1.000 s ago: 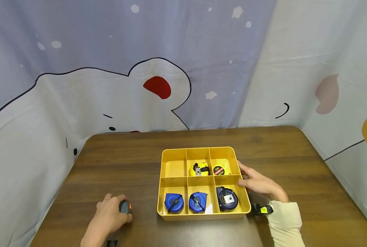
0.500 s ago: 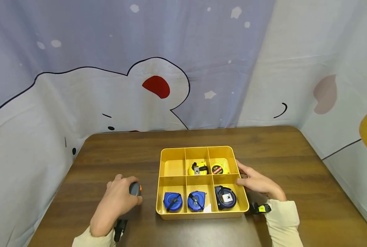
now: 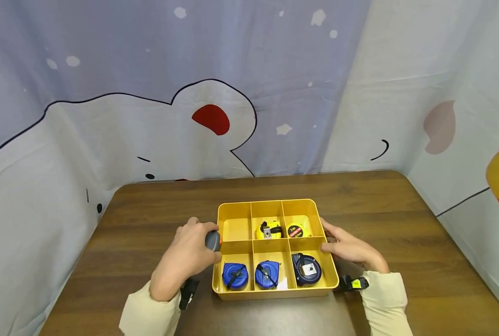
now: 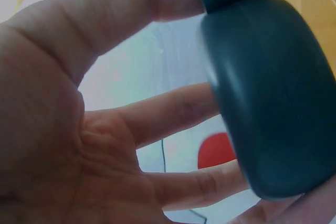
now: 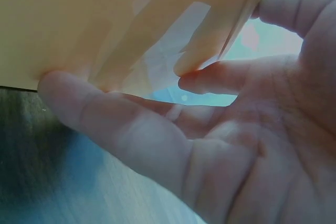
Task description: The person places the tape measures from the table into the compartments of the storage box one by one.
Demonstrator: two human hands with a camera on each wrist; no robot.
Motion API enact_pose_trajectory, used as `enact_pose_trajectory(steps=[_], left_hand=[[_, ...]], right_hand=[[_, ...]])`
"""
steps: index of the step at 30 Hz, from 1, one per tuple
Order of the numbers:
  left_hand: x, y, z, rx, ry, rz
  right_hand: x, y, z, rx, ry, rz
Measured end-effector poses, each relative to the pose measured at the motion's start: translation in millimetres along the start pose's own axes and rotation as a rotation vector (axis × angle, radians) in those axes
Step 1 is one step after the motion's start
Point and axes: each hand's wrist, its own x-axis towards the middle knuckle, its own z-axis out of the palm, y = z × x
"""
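Observation:
My left hand (image 3: 186, 249) pinches a dark grey tape measure (image 3: 212, 241) with an orange edge between thumb and fingers. It is at the left rim of a yellow divided tray (image 3: 274, 295), over the back-left side. In the left wrist view the smooth grey case (image 4: 268, 98) fills the right part, thumb at its top end. On the tray's right side my right hand (image 3: 354, 247) grips the wall, its thumb at the rim and its fingers along the outside. Up close, the right wrist view has fingertips against the tray's outer wall (image 5: 79, 24).
In the tray's front row sit two blue tape measures (image 3: 235, 276) (image 3: 268, 274) and a dark navy one (image 3: 306, 269). Behind them are a yellow tape measure with a black strap (image 3: 270, 230) and another yellow one (image 3: 298, 230). A printed curtain (image 3: 148, 130) hangs behind the wooden table (image 3: 165, 200).
My left hand has carried the grey tape measure rightward and away from me, from the table's left side to the tray's left rim. My right hand has kept its hold on the tray.

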Motion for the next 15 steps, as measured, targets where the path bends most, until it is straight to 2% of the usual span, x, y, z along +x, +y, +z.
enact_pose_trajectory(steps=[7,10,15], left_hand=[[15.2,16.9,1.8,0.01,0.021,0.045],[25.2,19.8,4.7,-0.003,0.023,0.055],[42.3,20.6,14.3,-0.021,0.049,0.069]], right_hand=[[-0.6,-1.3,-2.1,-0.033,0.006,-0.035],[0.6,-1.2,-2.6,-0.062,0.006,-0.061],[1.0,-0.5,-1.9,-0.089,0.007,-0.055]])
